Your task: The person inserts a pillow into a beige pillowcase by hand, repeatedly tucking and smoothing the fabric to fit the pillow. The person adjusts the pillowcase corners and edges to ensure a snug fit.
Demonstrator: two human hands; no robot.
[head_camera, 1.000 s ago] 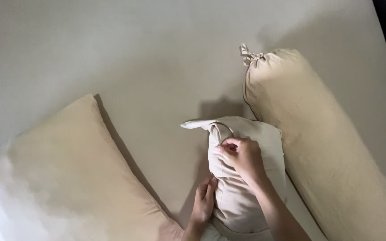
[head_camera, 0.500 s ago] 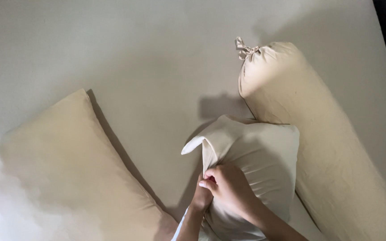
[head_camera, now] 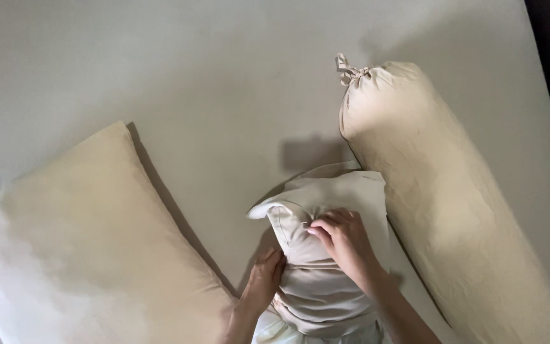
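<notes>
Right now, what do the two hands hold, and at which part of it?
Both hold the small white pillow. The left hand grips its left side, low down. The right hand pinches the bunched pillowcase fabric on its upper front.

Under my hands: small pillow, soft matt creased cotton-like cloth; bolster, beige matt wrinkled cloth; bed sheet, smooth matt fabric.

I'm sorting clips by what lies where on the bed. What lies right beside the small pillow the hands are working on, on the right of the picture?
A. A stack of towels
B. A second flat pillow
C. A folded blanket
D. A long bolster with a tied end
D: a long beige bolster, its far end gathered in a tie, lies along the right edge of the small pillow that the left hand and right hand press on.
</notes>
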